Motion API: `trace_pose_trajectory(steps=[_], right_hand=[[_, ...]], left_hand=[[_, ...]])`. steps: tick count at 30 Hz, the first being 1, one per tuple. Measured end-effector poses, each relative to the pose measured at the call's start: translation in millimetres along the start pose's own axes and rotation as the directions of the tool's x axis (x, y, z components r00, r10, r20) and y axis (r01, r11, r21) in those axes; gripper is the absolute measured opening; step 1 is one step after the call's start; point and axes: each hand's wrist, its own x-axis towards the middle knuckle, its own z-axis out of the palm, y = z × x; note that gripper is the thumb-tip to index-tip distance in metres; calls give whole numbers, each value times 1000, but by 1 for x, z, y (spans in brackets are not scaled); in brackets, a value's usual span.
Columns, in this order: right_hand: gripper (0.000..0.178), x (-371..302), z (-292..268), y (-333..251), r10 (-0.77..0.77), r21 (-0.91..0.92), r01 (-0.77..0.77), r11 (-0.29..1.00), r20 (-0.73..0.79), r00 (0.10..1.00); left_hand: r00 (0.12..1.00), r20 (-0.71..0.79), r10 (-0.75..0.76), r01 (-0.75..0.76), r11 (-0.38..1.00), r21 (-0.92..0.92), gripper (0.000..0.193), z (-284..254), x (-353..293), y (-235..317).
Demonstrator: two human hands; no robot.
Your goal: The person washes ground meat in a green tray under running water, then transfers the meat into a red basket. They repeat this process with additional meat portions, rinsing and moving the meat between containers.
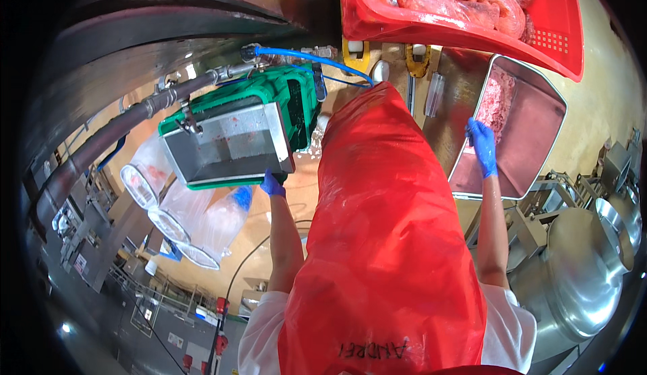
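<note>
Blue gloves cover both my hands. My left hand (pixel 272 184) is closed on the near right corner of a shallow metal tray (pixel 222 147), its fingertips partly hidden behind the edge. The tray has a few pinkish scraps in it and rests on green plastic crates (pixel 296 105). Over on the right, my right hand (pixel 482 144) is closed around the left rim of a deep metal bin (pixel 532 129). Pale pink ground meat (pixel 497 102) lies along that bin's left inner side.
A red crate (pixel 465 27) with plastic-wrapped meat stands at the far right. A blue hose (pixel 317 56) and a metal pipe (pixel 158 100) run near the green crates. Clear plastic bags (pixel 195 216) hang at the left. A large steel vessel (pixel 573 274) stands at the near right.
</note>
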Motion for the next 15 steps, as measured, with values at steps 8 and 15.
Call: trace_pose_trajectory(steps=[8,15], right_hand=[[32,2,-16,-21,-33,-8,33,999,-25,999],[31,-21,5,20,-112,-196,121,973,53,992]], left_hand=[[953,-85,291,-275,948,157,33,37,-62,9],[954,-87,288,-254,925,282,50,34,-52,-21]])
